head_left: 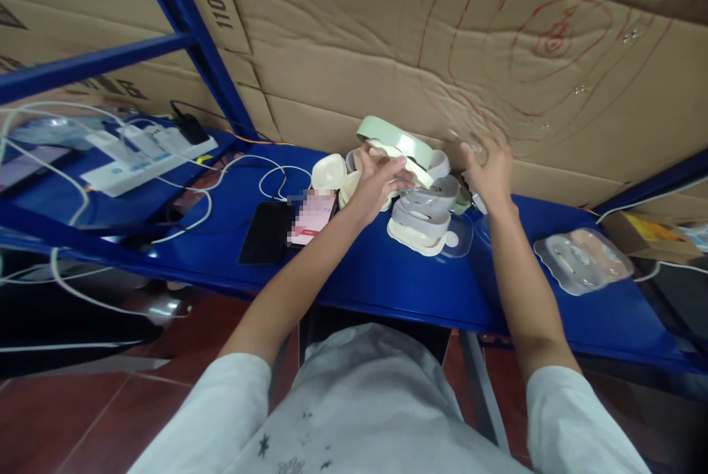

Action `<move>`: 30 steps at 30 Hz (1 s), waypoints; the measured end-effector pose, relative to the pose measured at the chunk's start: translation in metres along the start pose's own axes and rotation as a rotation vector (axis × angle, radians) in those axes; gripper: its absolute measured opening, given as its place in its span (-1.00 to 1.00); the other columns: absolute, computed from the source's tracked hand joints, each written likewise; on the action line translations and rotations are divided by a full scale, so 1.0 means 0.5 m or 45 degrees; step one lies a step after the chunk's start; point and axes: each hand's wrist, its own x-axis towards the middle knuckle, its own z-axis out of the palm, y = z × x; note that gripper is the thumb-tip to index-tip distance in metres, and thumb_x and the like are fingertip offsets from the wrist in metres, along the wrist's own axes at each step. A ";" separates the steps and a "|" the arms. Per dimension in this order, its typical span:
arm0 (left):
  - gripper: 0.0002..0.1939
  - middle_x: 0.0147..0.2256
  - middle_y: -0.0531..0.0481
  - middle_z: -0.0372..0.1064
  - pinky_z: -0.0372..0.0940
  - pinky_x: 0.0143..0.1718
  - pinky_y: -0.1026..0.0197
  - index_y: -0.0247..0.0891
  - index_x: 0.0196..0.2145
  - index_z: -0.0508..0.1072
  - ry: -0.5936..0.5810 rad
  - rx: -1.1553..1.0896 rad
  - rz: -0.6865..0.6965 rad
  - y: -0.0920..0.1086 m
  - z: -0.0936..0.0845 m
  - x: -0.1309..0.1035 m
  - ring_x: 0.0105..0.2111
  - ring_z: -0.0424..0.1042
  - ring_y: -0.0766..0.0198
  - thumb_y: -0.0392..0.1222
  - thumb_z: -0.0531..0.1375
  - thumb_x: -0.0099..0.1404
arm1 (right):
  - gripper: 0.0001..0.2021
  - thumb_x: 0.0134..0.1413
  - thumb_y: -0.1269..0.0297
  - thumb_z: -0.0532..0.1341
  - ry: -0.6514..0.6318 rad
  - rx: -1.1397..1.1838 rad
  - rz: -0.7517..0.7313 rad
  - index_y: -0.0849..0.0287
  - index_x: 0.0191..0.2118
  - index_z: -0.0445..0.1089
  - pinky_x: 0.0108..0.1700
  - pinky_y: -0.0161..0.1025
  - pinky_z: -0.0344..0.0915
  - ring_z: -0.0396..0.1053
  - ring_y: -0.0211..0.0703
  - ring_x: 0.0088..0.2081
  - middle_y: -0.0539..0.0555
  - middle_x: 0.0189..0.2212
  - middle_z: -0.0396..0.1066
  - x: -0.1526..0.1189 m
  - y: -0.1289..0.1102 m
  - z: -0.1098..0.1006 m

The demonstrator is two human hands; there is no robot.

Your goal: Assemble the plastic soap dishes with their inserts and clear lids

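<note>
Brown creased cardboard (332,54) backs a smooth blue bench (387,286). Rounded grey containers (420,220) lie stacked there. Behind them rises a glossy pale-green curved piece (392,135). Near the cardboard, the right hand (490,164) is blurred; whether it grips anything, I cannot tell. The left hand (384,180) clamps a wavy-edged cream piece (421,174) above the bench.

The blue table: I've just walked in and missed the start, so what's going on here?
A person's left hand holds a cream, wavy-edged piece by grey containers stacked on the table. The right hand is raised near the cardboard, too blurred to tell whether it holds anything. A lit phone lies to their left, and a translucent container sits to the right.
</note>
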 end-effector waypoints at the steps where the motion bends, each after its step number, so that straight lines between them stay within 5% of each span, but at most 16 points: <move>1: -0.15 -0.19 0.15 0.41 0.54 -0.13 0.02 0.01 0.19 0.02 0.012 0.005 0.000 0.001 -0.002 0.001 -0.31 0.60 0.25 -0.07 0.52 0.21 | -0.48 0.39 -0.10 0.16 -0.055 -0.006 0.044 0.13 0.22 0.52 0.40 0.28 0.26 0.39 0.26 0.32 0.29 0.23 0.50 0.005 0.026 -0.002; 6: -0.07 -0.18 0.13 0.41 0.56 -0.15 0.05 0.05 0.28 -0.02 0.007 0.032 -0.018 -0.005 -0.005 0.002 -0.30 0.59 0.25 -0.14 0.51 0.22 | -0.55 0.26 -0.10 0.25 -0.328 -0.057 0.066 0.12 0.04 0.61 0.36 0.30 0.30 0.46 0.29 0.24 0.28 0.11 0.59 0.012 0.115 -0.028; 10: -0.07 -0.09 0.08 0.43 0.60 -0.10 0.01 0.08 0.30 -0.02 -0.080 0.094 -0.015 -0.018 -0.006 -0.002 -0.29 0.60 0.28 -0.13 0.51 0.22 | -0.51 0.25 -0.19 0.24 -0.659 0.108 -0.008 0.08 0.01 0.62 0.33 0.25 0.35 0.52 0.21 0.19 0.20 0.10 0.61 0.008 0.117 -0.041; 14: 0.01 0.11 -0.06 0.38 0.61 -0.07 -0.09 0.10 0.32 -0.01 -0.108 0.184 0.011 -0.033 -0.001 -0.008 -0.16 0.61 0.18 -0.15 0.55 0.17 | -0.38 0.36 -0.30 0.14 -0.515 0.305 -0.058 0.02 0.27 0.48 0.42 0.21 0.26 0.38 0.13 0.35 0.16 0.31 0.46 -0.003 0.031 -0.038; 16: 0.04 0.18 -0.10 0.33 0.61 -0.06 -0.12 0.12 0.32 -0.01 -0.133 0.195 0.023 -0.036 0.000 -0.011 -0.09 0.60 0.13 -0.18 0.56 0.13 | -0.31 0.30 -0.33 0.23 -0.605 0.519 -0.168 -0.05 0.37 0.38 0.41 0.15 0.29 0.34 0.11 0.38 0.10 0.39 0.37 -0.014 -0.033 -0.034; 19: 0.05 0.18 -0.10 0.33 0.60 -0.04 -0.13 0.10 0.32 0.00 -0.122 0.182 0.015 -0.032 -0.004 -0.009 -0.01 0.58 0.07 -0.17 0.57 0.10 | -0.39 0.23 -0.29 0.34 -0.756 0.730 -0.283 -0.04 0.24 0.52 0.30 0.07 0.43 0.48 0.11 0.23 0.06 0.24 0.52 -0.026 -0.105 -0.024; 22: 0.05 0.16 -0.10 0.34 0.59 0.00 -0.13 0.06 0.31 0.02 -0.090 0.176 0.010 -0.025 -0.010 -0.006 0.08 0.53 0.01 -0.12 0.57 0.07 | -0.51 0.22 -0.26 0.36 -0.527 0.845 -0.152 0.01 0.01 0.64 0.15 0.03 0.53 0.59 0.06 0.02 0.05 -0.01 0.65 -0.023 -0.112 -0.009; 28: 0.15 0.34 -0.09 0.20 0.51 0.15 -0.26 0.20 0.39 0.03 -0.182 0.193 -0.045 -0.044 -0.004 -0.011 0.19 0.45 -0.05 -0.21 0.58 0.02 | -0.49 0.24 -0.34 0.30 0.120 0.774 -0.046 0.04 -0.17 0.63 0.06 -0.03 0.53 0.59 -0.05 -0.12 0.06 -0.21 0.63 0.012 -0.027 0.017; 30: 0.19 0.30 -0.10 0.25 0.46 0.21 -0.28 0.17 0.40 0.01 -0.169 0.165 -0.049 -0.055 -0.002 -0.013 0.20 0.45 -0.05 -0.22 0.59 0.00 | -0.48 0.28 -0.35 0.25 0.174 0.767 -0.023 0.05 -0.18 0.61 0.05 -0.06 0.53 0.58 -0.07 -0.12 0.06 -0.21 0.61 0.014 -0.020 0.020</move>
